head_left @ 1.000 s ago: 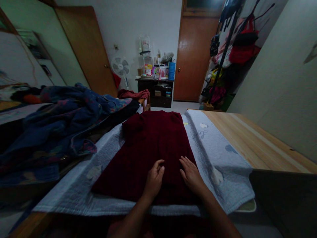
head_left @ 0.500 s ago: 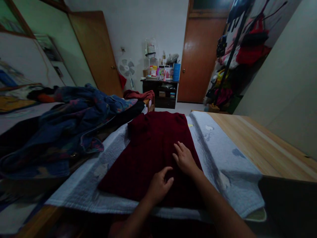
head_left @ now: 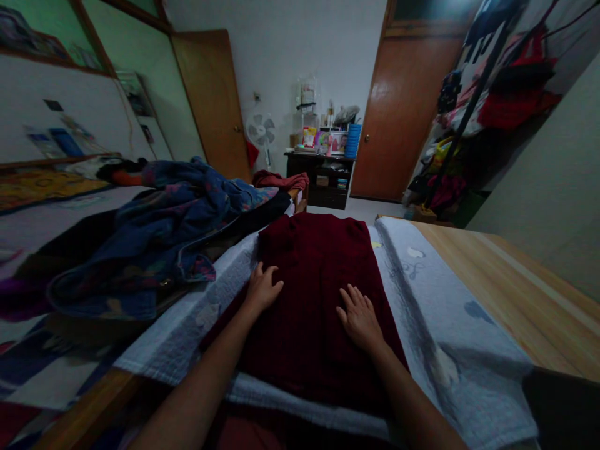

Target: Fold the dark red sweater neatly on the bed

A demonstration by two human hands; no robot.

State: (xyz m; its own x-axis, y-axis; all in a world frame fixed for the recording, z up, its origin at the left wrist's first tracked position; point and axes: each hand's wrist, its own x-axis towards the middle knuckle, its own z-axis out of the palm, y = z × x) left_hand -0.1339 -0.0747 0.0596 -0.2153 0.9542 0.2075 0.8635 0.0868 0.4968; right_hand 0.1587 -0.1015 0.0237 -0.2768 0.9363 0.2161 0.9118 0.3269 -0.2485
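Observation:
A dark red garment (head_left: 309, 312) lies spread out on a light blue-grey patterned cloth (head_left: 422, 294). My left hand (head_left: 264, 289) is at the garment's left side, fingers apart, with nothing visible in it. On the right half of the garment, my right hand (head_left: 360, 317) rests palm down with its fingers spread. Both hands are bare and well apart from each other.
A heap of blue patterned clothing (head_left: 173, 212) lies on the left, beside the cloth. Bare wooden board (head_left: 506, 275) extends to the right. Farther back are a dark cabinet (head_left: 323, 197), a white fan (head_left: 261, 132) and hanging bags and clothes (head_left: 510, 100).
My left hand has moved left, from the garment's middle to its left side. My right hand now lies flatter with its fingers spread. The camera view has turned slightly left.

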